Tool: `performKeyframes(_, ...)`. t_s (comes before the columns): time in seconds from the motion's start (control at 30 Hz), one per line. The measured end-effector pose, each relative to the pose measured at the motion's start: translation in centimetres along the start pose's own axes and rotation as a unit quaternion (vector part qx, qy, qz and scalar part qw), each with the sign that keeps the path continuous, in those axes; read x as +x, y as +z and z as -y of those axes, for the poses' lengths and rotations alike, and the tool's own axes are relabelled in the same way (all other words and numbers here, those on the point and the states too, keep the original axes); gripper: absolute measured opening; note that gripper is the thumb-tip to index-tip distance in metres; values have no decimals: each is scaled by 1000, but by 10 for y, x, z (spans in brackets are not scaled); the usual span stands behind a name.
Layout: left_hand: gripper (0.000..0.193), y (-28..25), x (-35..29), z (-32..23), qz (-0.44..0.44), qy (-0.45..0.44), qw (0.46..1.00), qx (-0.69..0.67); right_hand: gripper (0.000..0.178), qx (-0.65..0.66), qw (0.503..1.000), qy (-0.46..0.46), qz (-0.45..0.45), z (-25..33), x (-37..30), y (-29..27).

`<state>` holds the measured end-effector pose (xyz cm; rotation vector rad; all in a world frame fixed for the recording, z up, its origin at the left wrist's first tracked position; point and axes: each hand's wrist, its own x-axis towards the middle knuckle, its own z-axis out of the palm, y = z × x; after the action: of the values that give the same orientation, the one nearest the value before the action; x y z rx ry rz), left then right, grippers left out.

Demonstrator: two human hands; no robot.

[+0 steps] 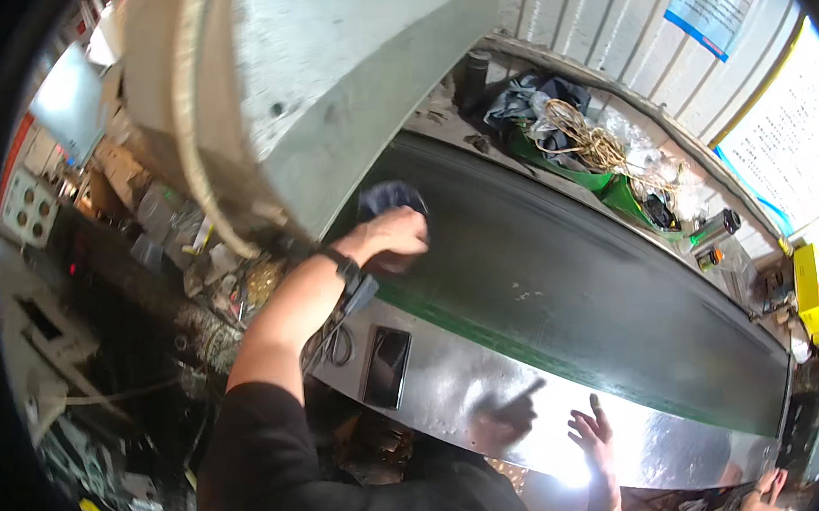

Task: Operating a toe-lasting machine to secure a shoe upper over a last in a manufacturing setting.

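My left hand is closed on a dark blue cloth, blurred by motion, over the far left end of a black conveyor belt. A dark wristband sits on that wrist. My right hand hangs open, fingers apart, above the shiny metal edge along the belt's near side. It appears to hold nothing. A phone with a dark screen lies on the metal edge near my left forearm, beside a coiled grey cable.
A large grey machine housing rises at the upper left. Behind the belt lie green bags with rope, and bottles. A yellow box stands at right. Another hand, seemingly another person's, shows at the lower right.
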<state>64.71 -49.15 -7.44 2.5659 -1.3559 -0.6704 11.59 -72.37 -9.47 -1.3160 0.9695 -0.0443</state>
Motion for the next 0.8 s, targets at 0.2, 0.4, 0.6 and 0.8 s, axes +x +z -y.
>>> performKeyframes(0.2,34,-16,45,49,-255,15,960,-120,89,226,970,31,81,64,6,69)
performKeyframes(0.4,61,44,48,185,-315,-157,936,-9,83,353,919,138,-112,0,24,46)
performKeyframes(0.6,85,89,-1,219,-292,-250,923,-25,61,450,889,11,-89,-20,-5,22)
performKeyframes(0.8,113,91,-6,187,-237,-394,874,-157,90,490,862,39,-125,-45,-45,-20)
